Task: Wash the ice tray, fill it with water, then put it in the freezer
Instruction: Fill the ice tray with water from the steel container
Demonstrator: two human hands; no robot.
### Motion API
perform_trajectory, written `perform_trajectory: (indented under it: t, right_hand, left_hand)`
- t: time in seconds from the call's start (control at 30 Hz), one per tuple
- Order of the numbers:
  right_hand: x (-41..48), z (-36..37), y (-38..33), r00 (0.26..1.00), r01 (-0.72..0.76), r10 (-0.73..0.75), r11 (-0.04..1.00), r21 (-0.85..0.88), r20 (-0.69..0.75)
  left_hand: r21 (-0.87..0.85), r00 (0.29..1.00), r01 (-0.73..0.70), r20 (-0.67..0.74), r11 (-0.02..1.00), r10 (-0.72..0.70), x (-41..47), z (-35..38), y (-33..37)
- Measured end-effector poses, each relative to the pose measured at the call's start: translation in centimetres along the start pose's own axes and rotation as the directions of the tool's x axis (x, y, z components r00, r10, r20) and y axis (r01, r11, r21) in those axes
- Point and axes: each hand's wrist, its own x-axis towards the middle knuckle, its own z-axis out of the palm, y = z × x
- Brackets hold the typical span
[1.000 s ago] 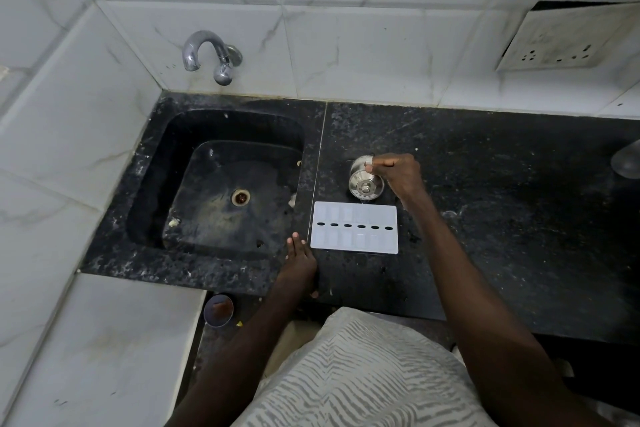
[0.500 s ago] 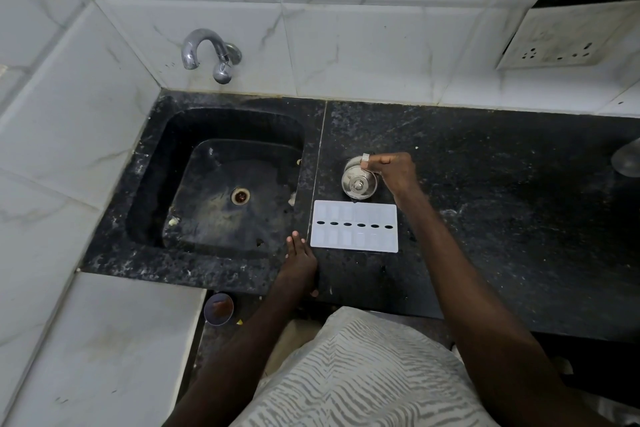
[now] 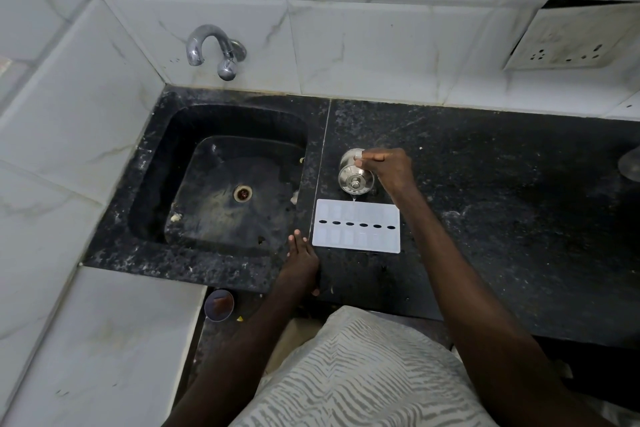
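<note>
A black speckled stone countertop (image 3: 485, 218) runs across the scene under white marble-patterned wall tiles (image 3: 363, 42). Set into its left part is a black sink (image 3: 221, 191) with a round drain (image 3: 242, 193) and a few pale scraps on its floor; a chrome tap (image 3: 211, 45) curves out of the wall at its far side. A grubby socket plate (image 3: 571, 38) hangs on the wall at far right. No brand, label or writing can be read anywhere.

The white ice tray (image 3: 356, 226) lies flat on the countertop just right of the sink, with a row of six dark oval holes along its middle. Just beyond its far edge the right hand (image 3: 388, 166) is closed around a small steel vessel (image 3: 355, 174), tipped toward the tray with a thin dribble of water at its lip over the tray's far edge. Half a second ago the vessel sat more upright and no water showed; the tray has not shifted.

The left hand (image 3: 300, 258) rests flat, fingers loosely spread and holding nothing, on the near counter edge just left of the tray, as before. Below the counter edge a small round cup (image 3: 219, 305) stands on a lower surface. A clear object (image 3: 632, 166), cut off by the right edge, cannot be identified. A zebra-patterned garment (image 3: 363, 374) fills the near foreground.
</note>
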Motion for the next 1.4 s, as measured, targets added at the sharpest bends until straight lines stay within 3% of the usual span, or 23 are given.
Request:
perform_trajectory:
  t: [0.4, 0.83, 1.4]
  right_hand:
    - [0.1, 0.2, -0.4, 1.0, -0.012, 0.012, 1.0, -0.011, 0.0]
    - [0.0, 1.6, -0.2, 0.987, -0.156, 0.159, 0.985, 0.074, -0.036]
    - [-0.1, 3.6, -0.6, 1.0, -0.012, 0.013, 0.998, -0.057, 0.018]
  left_hand:
    - [0.013, 1.0, -0.015, 0.004, 1.0, 0.015, -0.3, -0.3, 0.1]
    - [0.06, 0.999, -0.027, -0.044, 0.998, 0.029, -0.3, 0.1, 0.0]
    - [-0.001, 1.0, -0.014, -0.007, 1.0, 0.014, -0.5, -0.4, 0.3]
